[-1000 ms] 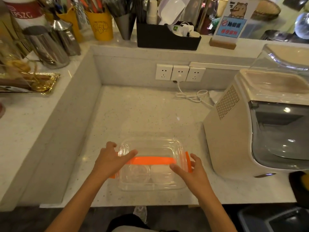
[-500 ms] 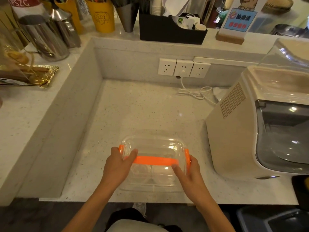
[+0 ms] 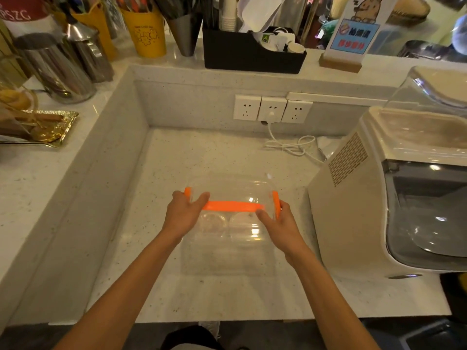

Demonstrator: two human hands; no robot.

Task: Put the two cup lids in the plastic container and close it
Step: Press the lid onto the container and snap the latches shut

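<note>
— Sitting on the speckled counter (image 3: pixel 177 160), the clear plastic container (image 3: pixel 231 238) has its see-through cover (image 3: pixel 232 190) lying over it now. What changed?

— A second ago the hands were just meeting the cover's sides. Since then they have slid further onto it, toward the orange side clips, and the orange strip (image 3: pixel 233 206) across it looks level.

— And the two cup lids (image 3: pixel 228 224)?

— Both inside, side by side, faintly visible through the plastic under that strip. So, as I judge it, only the closing is left.

— Is it latched?

— I cannot tell. The left orange clip (image 3: pixel 187 191) and the right orange clip (image 3: pixel 276 204) show at the ends, but whether they have snapped down is unclear.

— The hands?

— Well apart, one at each end. The left hand (image 3: pixel 183 214) wraps the left end, thumb on top near the strip, fingers at the clip. The right hand (image 3: pixel 279 223) mirrors it, thumb on the strip's right end, fingers against the right clip. Both are pressed on the cover.

— Around it?

— A cream appliance (image 3: pixel 353 210) just to the right, a white cable (image 3: pixel 290 145) behind.
</note>
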